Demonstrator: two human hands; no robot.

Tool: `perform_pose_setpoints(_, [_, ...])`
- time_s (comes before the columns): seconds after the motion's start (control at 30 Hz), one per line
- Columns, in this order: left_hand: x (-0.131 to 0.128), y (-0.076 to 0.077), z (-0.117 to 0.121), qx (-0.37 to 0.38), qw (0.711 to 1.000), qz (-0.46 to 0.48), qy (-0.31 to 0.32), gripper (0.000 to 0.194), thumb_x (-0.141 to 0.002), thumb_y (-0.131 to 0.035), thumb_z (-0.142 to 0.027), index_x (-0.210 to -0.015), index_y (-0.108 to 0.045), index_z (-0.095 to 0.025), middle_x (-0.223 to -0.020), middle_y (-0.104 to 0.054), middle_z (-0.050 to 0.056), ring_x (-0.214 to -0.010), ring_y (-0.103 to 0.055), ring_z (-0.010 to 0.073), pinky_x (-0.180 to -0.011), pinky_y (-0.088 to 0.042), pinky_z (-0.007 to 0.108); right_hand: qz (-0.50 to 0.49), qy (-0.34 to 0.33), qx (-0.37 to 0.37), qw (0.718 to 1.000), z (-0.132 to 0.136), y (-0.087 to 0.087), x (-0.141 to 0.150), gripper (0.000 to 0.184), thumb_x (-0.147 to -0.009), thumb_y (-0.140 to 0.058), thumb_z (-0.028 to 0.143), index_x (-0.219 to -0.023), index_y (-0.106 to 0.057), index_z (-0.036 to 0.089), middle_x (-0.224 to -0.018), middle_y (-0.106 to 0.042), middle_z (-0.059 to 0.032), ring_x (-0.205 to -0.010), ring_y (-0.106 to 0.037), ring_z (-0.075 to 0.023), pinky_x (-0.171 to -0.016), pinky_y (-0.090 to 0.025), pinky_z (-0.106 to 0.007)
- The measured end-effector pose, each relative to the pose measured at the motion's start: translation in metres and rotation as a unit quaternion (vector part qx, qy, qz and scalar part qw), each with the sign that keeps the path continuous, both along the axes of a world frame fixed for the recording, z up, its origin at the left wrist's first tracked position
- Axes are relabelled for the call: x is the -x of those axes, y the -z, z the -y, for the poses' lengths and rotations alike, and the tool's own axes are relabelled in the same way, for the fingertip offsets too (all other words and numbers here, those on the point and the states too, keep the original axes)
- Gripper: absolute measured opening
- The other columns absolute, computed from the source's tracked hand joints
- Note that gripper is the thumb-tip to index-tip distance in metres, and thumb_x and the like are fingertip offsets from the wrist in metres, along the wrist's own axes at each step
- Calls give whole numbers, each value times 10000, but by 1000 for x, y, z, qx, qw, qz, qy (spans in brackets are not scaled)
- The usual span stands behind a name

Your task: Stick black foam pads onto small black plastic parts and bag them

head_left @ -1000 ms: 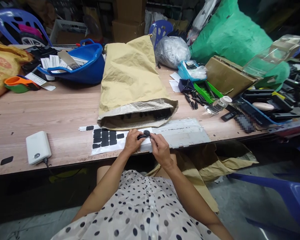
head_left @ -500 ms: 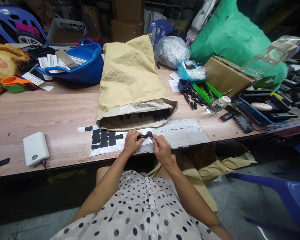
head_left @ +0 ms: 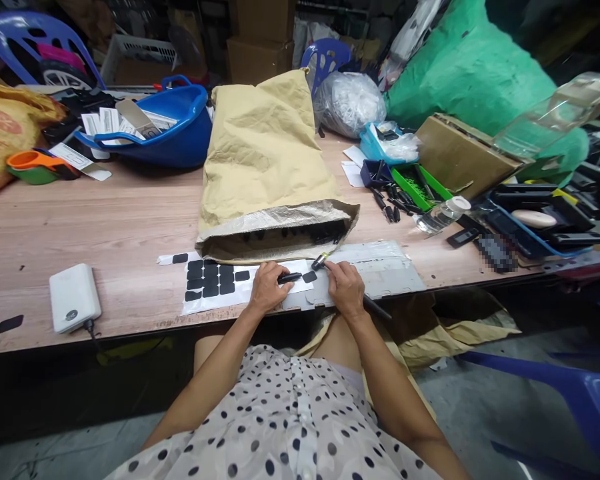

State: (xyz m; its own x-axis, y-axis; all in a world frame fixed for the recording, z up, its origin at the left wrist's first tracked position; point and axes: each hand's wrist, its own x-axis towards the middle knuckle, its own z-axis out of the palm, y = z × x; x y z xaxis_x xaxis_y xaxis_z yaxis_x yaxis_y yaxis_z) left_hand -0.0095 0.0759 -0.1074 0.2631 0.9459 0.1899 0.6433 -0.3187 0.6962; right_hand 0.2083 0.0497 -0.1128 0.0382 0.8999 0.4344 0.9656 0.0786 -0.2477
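Observation:
My left hand point(head_left: 266, 288) is closed on a thin black stick-like part point(head_left: 290, 277) that lies over the white backing sheet point(head_left: 195, 303). That sheet carries several black pads point(head_left: 210, 280). One loose black pad point(head_left: 309, 277) sits just right of the part's tip. My right hand point(head_left: 346, 287) grips a dark rod-shaped tool point(head_left: 319, 261); its tip points up-left toward the paper sack and its black handle sticks out behind my wrist. Both hands rest at the near edge of the wooden table point(head_left: 105, 220).
A tan paper sack point(head_left: 267, 160) lies open toward me, with dark parts inside. A grey sheet point(head_left: 385, 267) lies to its right. A white power bank point(head_left: 74, 296) is at left, a blue basin point(head_left: 165, 127) behind, trays of black parts point(head_left: 530, 220) at right.
My hands have drawn apart. The right hand moved right and now grips a rod-shaped tool. A black pad that was between my fingers now lies on the sheet.

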Motion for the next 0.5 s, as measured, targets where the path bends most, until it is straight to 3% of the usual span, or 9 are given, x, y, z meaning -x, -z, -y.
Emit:
perform_pose_setpoints(0.33, [4,3,2,0,1000,-13,5,92,-777,-708,-226,-868,-698,-237,-882,-649,35,-898,-558,243,-830,-479,389,28,42,-13,999,5,6,10,300,-930,-483,203,-1111,-722,230,-898,-611,-76,-846,-500,-222,-764,-403,-329])
perform_pose_setpoints(0.5, [6,-9,11,-27,999,7,29,97,-844,-660,-250,-935,-693,-240,-931,-678,53,-936,-580,255,-875,-481,409,33,48,-11,998,5,5,11,290,-929,-479,210,-1088,-721,223,-900,-611,-77,-846,-500,-222,-766,-398,-318])
